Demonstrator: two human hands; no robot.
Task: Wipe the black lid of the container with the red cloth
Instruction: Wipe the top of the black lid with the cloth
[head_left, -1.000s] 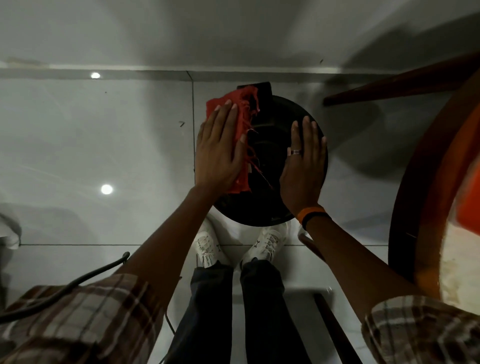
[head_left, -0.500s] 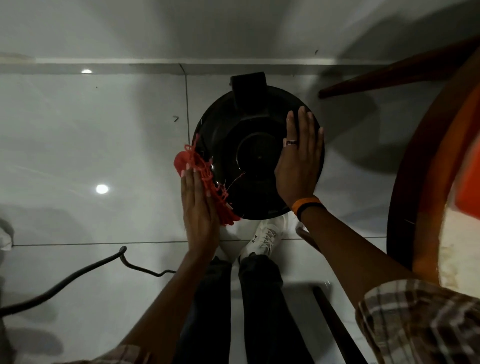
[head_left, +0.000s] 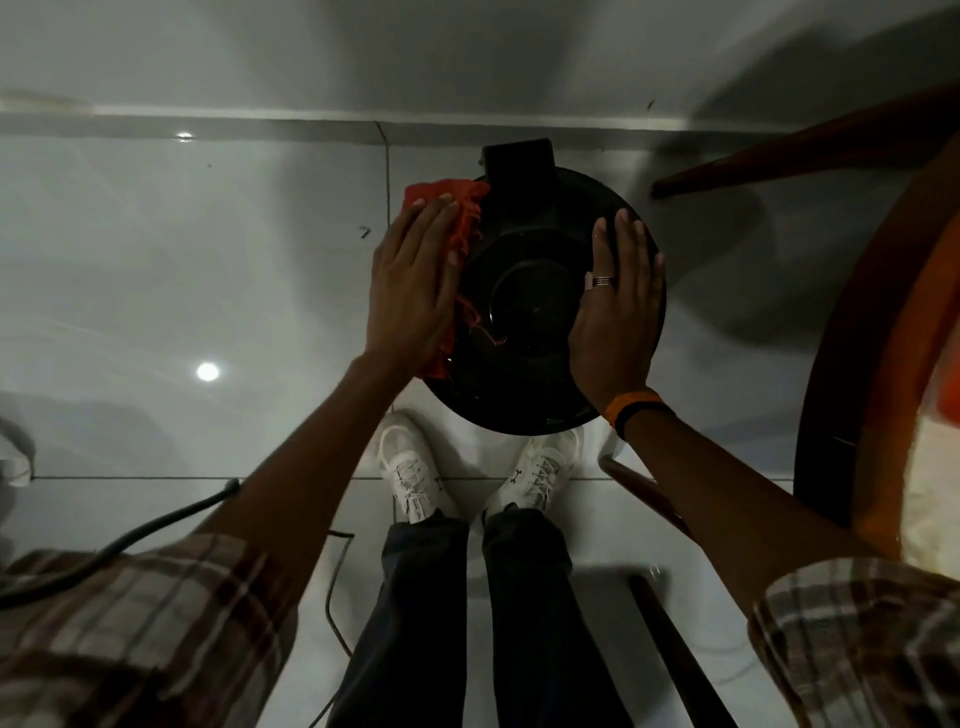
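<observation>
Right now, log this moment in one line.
phase: wiping | left hand: pressing red cloth on black lid | right hand: flat, steadying lid

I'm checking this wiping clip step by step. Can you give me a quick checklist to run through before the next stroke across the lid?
1. Red cloth under the left hand, flat palm pressing it: ok.
2. Cloth touching the black lid, at its left rim: ok.
3. Right hand lying flat on the lid's right side to steady it: ok.
4. Lid centre free of hands for the stroke: ok.
5. Loose red threads trailing onto the lid, could snag: not ok.
6. Lid surface already clean: cannot tell, too dark.
</observation>
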